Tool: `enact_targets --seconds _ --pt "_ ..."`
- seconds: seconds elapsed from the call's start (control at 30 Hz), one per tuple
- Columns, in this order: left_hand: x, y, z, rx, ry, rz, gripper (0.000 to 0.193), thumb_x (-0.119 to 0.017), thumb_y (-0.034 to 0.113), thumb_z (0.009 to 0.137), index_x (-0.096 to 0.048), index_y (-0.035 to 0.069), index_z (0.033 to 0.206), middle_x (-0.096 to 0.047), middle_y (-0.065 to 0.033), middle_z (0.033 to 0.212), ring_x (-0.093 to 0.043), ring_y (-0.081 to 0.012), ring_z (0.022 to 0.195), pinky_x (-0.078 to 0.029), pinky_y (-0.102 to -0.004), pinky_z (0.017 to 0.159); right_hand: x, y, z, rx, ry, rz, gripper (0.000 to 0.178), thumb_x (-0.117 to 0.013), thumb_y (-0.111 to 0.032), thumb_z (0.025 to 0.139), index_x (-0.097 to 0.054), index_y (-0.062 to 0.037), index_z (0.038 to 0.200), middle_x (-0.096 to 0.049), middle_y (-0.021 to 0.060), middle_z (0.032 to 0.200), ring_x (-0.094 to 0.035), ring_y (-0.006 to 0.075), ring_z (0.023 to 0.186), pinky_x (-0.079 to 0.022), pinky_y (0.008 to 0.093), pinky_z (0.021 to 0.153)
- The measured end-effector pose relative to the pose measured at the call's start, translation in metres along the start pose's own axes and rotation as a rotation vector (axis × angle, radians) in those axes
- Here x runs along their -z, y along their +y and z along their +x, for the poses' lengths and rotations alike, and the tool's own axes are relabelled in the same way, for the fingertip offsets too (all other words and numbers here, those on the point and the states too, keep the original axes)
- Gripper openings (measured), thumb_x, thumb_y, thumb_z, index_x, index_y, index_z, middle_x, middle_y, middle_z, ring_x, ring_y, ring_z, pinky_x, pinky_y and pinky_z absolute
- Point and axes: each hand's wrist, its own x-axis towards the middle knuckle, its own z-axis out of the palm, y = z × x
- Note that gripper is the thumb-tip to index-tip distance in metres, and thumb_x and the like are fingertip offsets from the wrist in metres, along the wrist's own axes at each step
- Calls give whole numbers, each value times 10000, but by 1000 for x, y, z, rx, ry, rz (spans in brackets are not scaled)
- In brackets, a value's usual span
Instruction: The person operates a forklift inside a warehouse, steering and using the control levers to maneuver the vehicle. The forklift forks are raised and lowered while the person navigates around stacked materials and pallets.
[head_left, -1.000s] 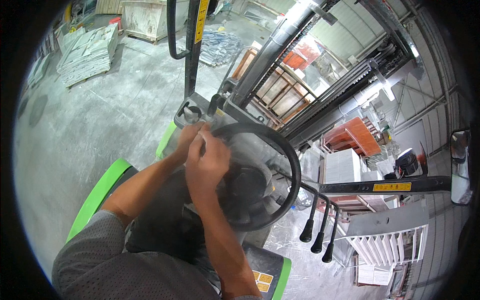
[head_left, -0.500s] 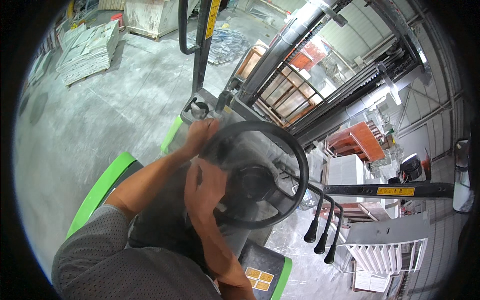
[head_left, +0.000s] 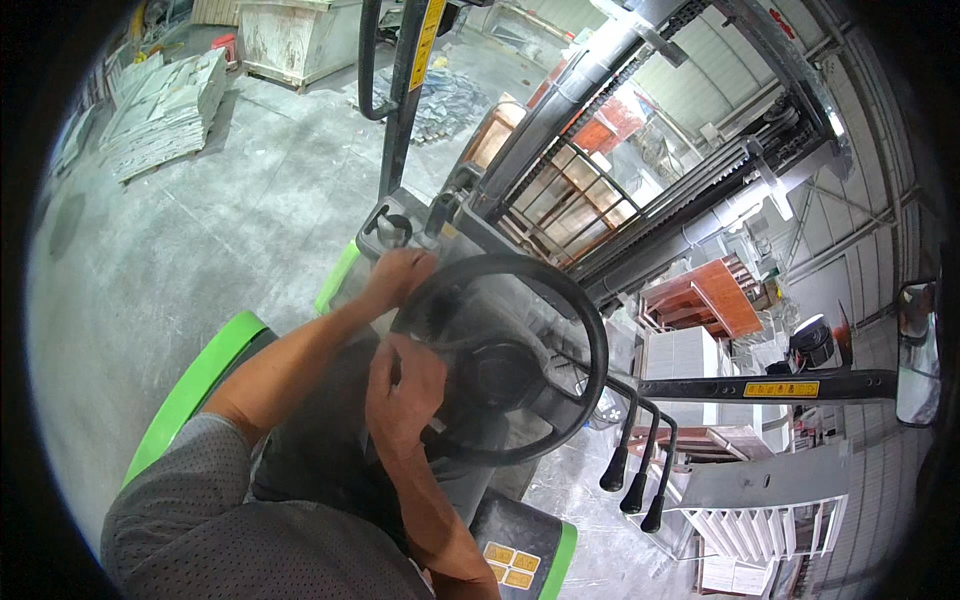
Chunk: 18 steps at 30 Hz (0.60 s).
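Note:
A black steering wheel [head_left: 598, 340] fills the middle of the view, tilted toward me. My left hand [head_left: 398, 277] is closed at the upper left part of its rim. Lower on the same side, my right hand [head_left: 408, 392] curls round the rim, the fingers partly hidden from me. The dark wheel hub [head_left: 505, 372] sits to the right of my right hand. Beyond the left hand is a grey console with a round dark recess [head_left: 394, 230]. Three black-knobbed levers [head_left: 634, 490] stand right of the wheel, touched by neither hand.
A forklift mast [head_left: 560, 115] with chains rises ahead. Stacked stone slabs [head_left: 165, 118] lie on the far-left floor, near a whitish bin [head_left: 298, 42]. To the right are a mirror [head_left: 918, 360] on a black bar, reddish-brown slabs [head_left: 705, 298] and a white slatted rack [head_left: 765, 530].
The view has shifted slightly, so the slabs, mast and levers appear a little farther left. Both hands keep their places on the wheel rim.

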Motion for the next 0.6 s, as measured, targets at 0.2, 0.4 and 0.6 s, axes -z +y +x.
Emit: enact_targets --seconds 0.2,0.4,0.6 --pt "-10 -4 13 87 -153 140 362 -516 328 978 -669 5 922 -679 -185 843 -651 -367 742 -484 -452 697 -1 11 5 -9 11 9 174 -691 -64 882 -661 -18 1047 -668 120 925 -634 284 862 -482 418 794" --pt "-6 9 9 48 -65 121 339 -480 295 962 -656 29 846 -651 -230 823 -636 -434 837 -488 -523 730 1 13 11 -22 -29 12 193 -689 -78 890 -661 -18 1071 -670 126 957 -634 290 907 -472 435 850" --pt "-12 9 11 122 -69 83 297 -497 272 918 -600 21 797 -644 -213 802 -636 -425 816 -481 -521 688 29 17 13 -143 -116 38 223 -701 -83 861 -663 -13 1070 -674 149 1043 -640 314 959 -475 425 909"
